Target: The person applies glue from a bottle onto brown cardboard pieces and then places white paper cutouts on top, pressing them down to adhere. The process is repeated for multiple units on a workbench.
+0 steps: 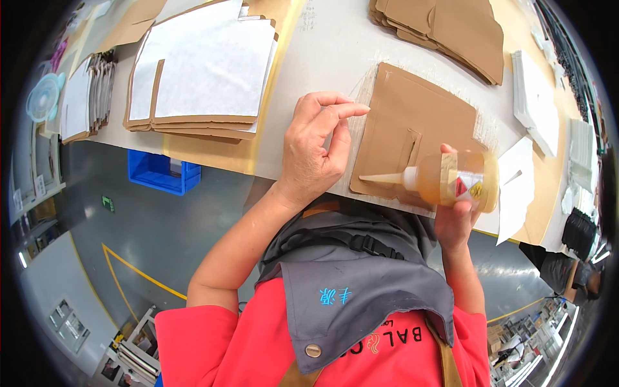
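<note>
A flat brown sheet-like piece (412,116) with a slit lies on the table in front of me. Over its near right part, my right hand (454,222) is wrapped round a squeeze bottle (461,180) of amber liquid. The bottle lies nearly sideways, its pale pointed nozzle (383,177) aimed left above the brown piece. At the piece's left edge is my left hand (320,145), with thumb and fingers drawn together in a pinch. Whatever is between those fingertips, if anything, I cannot make out.
A stack of brown pieces with white faces (206,71) lies at the left, beside a smaller upright bundle (87,97). More brown pieces (445,29) sit at the far right. White stacked sheets (536,100) and a loose white piece (514,193) lie right. A blue crate (161,173) stands below the table edge.
</note>
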A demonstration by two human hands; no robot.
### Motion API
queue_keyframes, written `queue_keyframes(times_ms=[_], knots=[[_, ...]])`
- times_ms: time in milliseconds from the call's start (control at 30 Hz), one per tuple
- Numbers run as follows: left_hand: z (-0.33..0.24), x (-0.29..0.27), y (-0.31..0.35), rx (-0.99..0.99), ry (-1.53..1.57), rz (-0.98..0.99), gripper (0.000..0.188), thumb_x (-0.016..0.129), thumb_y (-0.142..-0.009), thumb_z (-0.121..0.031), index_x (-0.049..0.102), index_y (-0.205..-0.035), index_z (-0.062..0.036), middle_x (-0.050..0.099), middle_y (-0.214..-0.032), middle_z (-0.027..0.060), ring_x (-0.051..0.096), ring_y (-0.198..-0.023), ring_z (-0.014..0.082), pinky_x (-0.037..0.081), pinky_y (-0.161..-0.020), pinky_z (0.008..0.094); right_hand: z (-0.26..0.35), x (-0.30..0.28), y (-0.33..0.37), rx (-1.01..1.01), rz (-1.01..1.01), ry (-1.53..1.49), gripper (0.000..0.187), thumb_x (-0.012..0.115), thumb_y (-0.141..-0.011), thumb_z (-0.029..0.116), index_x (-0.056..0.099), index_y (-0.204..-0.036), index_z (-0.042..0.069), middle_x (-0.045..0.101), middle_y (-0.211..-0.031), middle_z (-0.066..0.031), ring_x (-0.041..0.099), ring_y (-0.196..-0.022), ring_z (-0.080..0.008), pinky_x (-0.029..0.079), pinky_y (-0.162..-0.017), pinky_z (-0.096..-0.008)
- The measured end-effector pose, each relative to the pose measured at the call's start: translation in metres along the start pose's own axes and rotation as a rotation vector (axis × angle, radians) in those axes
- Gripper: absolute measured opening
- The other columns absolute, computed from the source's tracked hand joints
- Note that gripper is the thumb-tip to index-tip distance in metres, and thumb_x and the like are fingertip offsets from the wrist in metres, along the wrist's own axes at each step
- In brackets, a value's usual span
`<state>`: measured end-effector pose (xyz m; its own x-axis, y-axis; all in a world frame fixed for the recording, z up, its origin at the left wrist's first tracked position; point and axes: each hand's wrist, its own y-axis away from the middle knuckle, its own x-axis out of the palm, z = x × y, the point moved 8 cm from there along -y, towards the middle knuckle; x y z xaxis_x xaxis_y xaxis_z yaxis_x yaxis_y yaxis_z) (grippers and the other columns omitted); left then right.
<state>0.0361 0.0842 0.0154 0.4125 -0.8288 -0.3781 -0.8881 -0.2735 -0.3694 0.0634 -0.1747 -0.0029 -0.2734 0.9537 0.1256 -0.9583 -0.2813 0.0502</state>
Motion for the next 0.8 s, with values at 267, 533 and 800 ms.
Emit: queue_keyframes(times_ms=[267, 533, 800], knots=[[-0.001, 0.0, 0.0, 0.008, 0.012, -0.031, 0.035, 0.055, -0.082, 0.012, 0.074, -0.103, -0.008, 0.062, -0.105, 0.0085, 0.06, -0.092, 0.0221, 0.051, -0.074, 0.0318, 0.028, 0.011, 0.013, -0.317, 0.233, 0.12, 0.112, 0.089, -0.063, 0.062, 0.033, -0.144, 0.008, 0.054, -0.135, -0.0196, 0.053, -0.128, -0.0346, 0.048, -0.103, -0.0554], [-0.002, -0.001, 0.0, -0.046, -0.046, 0.043, 0.032, 0.054, -0.088, 0.009, 0.072, -0.109, -0.0069, 0.064, -0.112, 0.0104, 0.062, -0.106, 0.0229, 0.048, -0.095, 0.0322, 0.035, -0.098, 0.024, 0.014, -0.279, -0.501, 0.074, 0.061, -0.094, 0.059, 0.041, -0.149, 0.014, 0.045, -0.15, -0.0219, 0.05, -0.134, -0.0387, 0.057, -0.097, -0.0497], [-0.093, 0.04, -0.012, -0.045, 0.364, 0.387, 0.034, 0.056, -0.088, 0.006, 0.067, -0.119, -0.0028, 0.059, -0.12, 0.0113, 0.057, -0.113, 0.0222, 0.045, -0.1, 0.034, 0.144, -0.387, 0.001, 0.038, -0.751, 0.607, 0.056, 0.069, -0.093, 0.05, 0.057, -0.13, 0.009, 0.067, -0.11, -0.0077, 0.067, -0.097, -0.0199, 0.054, -0.08, -0.0323]])
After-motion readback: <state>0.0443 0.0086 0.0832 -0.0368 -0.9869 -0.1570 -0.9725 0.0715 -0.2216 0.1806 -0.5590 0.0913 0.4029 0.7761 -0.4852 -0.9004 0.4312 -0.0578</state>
